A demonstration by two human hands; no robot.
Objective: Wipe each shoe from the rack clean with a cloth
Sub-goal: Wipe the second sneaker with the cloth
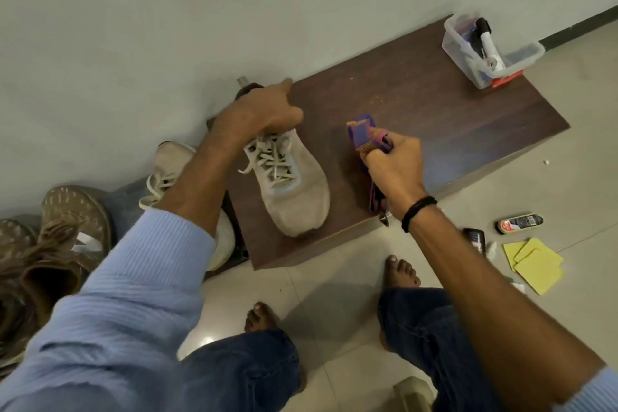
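The dark wooden rack top (434, 117), set against the wall, is taken up at its near left corner by one beige sneaker (294, 191), which lies sole down with its toe toward the person. The sneaker is gripped at the collar, above the laces, by the left hand (261, 114); the fingers are curled round it, apart from the forefinger, which is stretched out. A bunched purple cloth (366, 135) is pinched between the thumb and curled fingers of the right hand (394, 167) and held just beside the sneaker, apart from it, with its loose end hanging down. The step in hand is judged to be the wiping of this sneaker, with the cloth not yet laid on. The next move calls for the cloth to be brought across to the upper while the shoe is kept steady. Two beige sneakers are counted, the second sneaker (169, 164) lying lower, left of the rack. Two brown shoes (72, 211) at least are seen at the far left. One clear plastic box (465, 53) stands on the far corner of the rack. Three yellow sheets (535, 267), as it seems, and one polish tin (520, 223) lie on the floor.
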